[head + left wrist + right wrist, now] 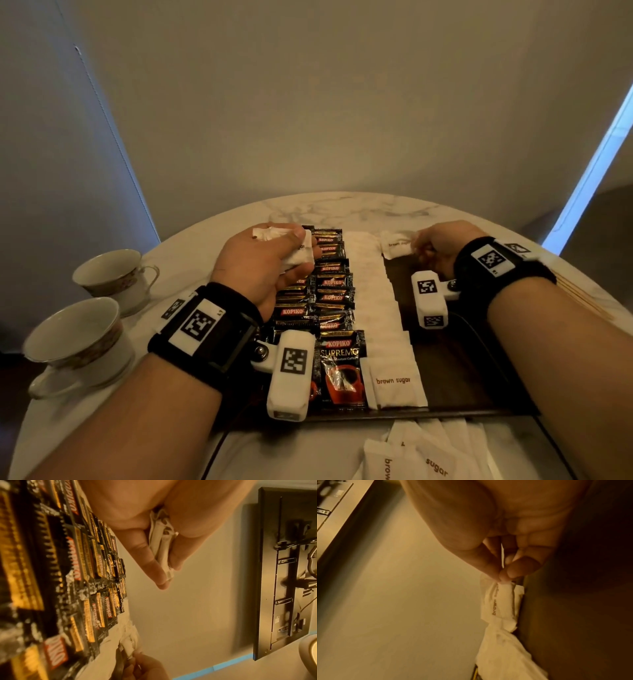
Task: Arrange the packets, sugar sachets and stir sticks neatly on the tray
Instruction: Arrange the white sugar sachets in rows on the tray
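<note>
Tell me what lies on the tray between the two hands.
In the head view, between the left hand and the right hand lie a column of Kopiko packets and a row of white sugar sachets.

On the tray (445, 370), coffee packets (334, 294) lie left of the sugar sachets (376, 294).

The left hand (263, 263) and its white wrist camera (291, 373) cover part of the left column of black-and-gold Kopiko coffee packets (334, 298). Loose white brown-sugar sachets (404, 459) run off the head view's bottom edge. Thin wooden stir sticks (579, 301) lie mostly behind the right forearm. The right-wrist view is blurred and dark.
</note>
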`<state>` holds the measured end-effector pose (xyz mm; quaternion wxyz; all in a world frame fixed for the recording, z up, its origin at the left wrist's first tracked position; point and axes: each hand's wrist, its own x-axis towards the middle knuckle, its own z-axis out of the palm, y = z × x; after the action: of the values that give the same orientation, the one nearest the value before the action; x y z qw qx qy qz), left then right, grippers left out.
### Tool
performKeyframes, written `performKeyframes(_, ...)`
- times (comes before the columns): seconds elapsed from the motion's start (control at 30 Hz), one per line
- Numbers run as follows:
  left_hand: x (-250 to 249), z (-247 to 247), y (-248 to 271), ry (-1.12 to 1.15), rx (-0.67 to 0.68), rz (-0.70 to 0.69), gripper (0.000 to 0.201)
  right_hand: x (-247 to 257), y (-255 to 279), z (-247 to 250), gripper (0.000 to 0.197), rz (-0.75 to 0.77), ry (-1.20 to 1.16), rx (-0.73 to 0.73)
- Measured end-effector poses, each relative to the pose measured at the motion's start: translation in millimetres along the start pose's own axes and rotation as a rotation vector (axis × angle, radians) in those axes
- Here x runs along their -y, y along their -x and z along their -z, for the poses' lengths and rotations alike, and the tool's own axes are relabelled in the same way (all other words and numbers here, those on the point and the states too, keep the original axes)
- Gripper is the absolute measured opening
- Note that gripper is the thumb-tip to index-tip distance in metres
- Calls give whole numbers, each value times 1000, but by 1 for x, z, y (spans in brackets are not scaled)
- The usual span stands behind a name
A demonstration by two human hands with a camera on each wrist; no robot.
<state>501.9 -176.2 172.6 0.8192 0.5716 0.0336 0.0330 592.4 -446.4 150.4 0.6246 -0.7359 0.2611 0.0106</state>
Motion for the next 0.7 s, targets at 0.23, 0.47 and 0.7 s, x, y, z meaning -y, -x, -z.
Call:
performKeyframes(0.23, -3, 3, -3, 44, -30, 1, 22, -4, -4, -5, 7, -49, -55, 22)
performKeyframes(0.47, -3, 3, -5, 58, -16, 7, 18, -12, -3, -3, 30, -20, -235, 74)
performKeyframes(0.7, -3, 0, 0, 44, 28, 80, 21, -2, 6, -4, 20, -50, -219, 66)
